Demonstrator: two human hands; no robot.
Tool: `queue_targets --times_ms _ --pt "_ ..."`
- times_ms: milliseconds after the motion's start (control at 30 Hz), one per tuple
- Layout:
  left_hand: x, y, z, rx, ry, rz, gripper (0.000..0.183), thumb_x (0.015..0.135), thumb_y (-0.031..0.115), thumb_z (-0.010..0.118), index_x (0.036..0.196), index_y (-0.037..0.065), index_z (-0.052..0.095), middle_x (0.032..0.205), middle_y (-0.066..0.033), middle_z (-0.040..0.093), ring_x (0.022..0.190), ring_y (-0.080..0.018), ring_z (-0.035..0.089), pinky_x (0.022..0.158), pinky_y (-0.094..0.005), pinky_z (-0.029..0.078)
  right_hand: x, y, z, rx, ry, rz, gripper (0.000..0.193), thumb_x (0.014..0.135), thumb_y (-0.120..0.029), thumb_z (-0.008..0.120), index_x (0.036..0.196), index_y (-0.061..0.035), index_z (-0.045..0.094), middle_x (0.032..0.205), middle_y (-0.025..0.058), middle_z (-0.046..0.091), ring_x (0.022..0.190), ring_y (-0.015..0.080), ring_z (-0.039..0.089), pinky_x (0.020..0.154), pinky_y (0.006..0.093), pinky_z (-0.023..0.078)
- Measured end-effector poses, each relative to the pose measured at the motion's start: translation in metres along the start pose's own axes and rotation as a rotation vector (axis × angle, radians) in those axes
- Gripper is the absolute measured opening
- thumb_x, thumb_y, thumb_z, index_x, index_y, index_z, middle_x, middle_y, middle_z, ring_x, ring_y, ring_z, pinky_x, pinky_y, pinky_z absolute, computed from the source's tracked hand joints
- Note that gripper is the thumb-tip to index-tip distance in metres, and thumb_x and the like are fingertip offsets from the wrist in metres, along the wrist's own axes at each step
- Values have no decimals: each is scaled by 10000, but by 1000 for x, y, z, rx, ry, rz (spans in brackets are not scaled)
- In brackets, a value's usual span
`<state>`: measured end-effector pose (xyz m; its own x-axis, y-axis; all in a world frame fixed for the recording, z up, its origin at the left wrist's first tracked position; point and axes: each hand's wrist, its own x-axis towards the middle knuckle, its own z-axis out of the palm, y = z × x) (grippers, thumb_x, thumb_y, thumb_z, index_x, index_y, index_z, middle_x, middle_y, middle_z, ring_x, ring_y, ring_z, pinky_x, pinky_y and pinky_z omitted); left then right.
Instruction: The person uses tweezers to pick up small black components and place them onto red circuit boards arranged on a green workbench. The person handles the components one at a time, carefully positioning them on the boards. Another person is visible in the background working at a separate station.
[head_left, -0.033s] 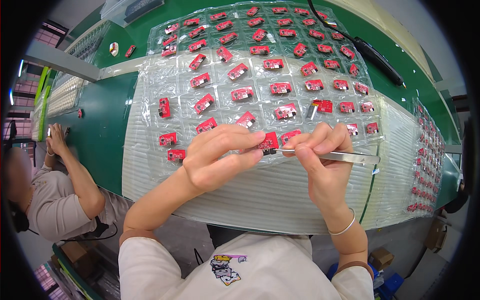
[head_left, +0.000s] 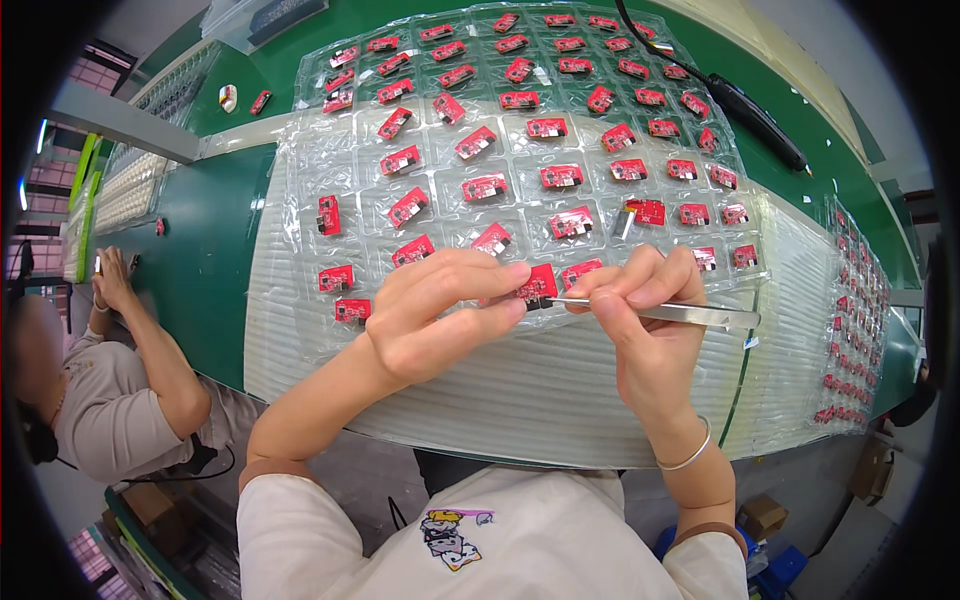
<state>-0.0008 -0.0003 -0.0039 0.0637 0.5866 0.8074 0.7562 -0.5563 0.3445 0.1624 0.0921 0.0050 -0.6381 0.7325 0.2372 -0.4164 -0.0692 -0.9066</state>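
Between the fingertips of my left hand (head_left: 440, 315) is a small red circuit board (head_left: 540, 284), pinched by its left side. Along its lower edge runs a black part. My right hand (head_left: 650, 320) grips metal tweezers (head_left: 715, 316), whose thin tips point left and meet the board's lower right edge. Whether the tips pinch anything there is too small to tell. Under and beyond both hands lies a clear plastic tray (head_left: 370, 180), with red circuit boards in its pockets. One board (head_left: 648, 211) just past my right hand has a silvery piece and a yellow strip beside it.
A black-handled tool with a cable (head_left: 757, 120) lies at the far right. Another tray of red boards (head_left: 850, 320) stands on the right. At left a co-worker's hands (head_left: 115, 275) are over the green table (head_left: 215, 300). A small white container (head_left: 228, 98) stands far left.
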Motion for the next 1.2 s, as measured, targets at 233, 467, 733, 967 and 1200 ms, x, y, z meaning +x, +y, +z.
queue_targets --times_ms 233,467,733,967,1200 --pt "1 -1 2 -6 31 25 170 571 22 657 724 -26 598 836 -160 605 655 -234 603 575 -320 523 -1 1 0 62 17 4 267 722 144 572 757 -50 392 736 65 500 776 220 613 689 318 508" --pt "4 2 5 58 38 12 190 555 8 651 740 -18 617 751 -116 592 631 -206 597 544 -282 509 -1 1 1 -40 -3 -29 264 740 110 549 762 -79 367 708 62 490 763 236 605 656 339 523" --pt "4 7 8 2 82 -149 265 569 -50 706 815 3 624 717 -75 583 622 -168 588 535 -255 491 -1 -2 0 56 26 -131 285 710 153 574 794 -51 394 768 81 505 802 246 610 691 320 509" --pt "6 9 9 -72 92 -205 272 580 -48 723 825 8 620 712 -71 589 632 -172 595 545 -258 489 -2 1 0 9 -57 -169 298 699 165 581 794 -50 397 788 92 504 811 267 609 695 323 512" --pt "5 9 10 -60 109 -190 259 577 -42 721 812 12 625 681 -62 588 610 -174 594 520 -258 484 -3 1 2 -7 -56 -175 301 695 170 582 791 -50 401 789 89 506 814 262 610 694 317 512"
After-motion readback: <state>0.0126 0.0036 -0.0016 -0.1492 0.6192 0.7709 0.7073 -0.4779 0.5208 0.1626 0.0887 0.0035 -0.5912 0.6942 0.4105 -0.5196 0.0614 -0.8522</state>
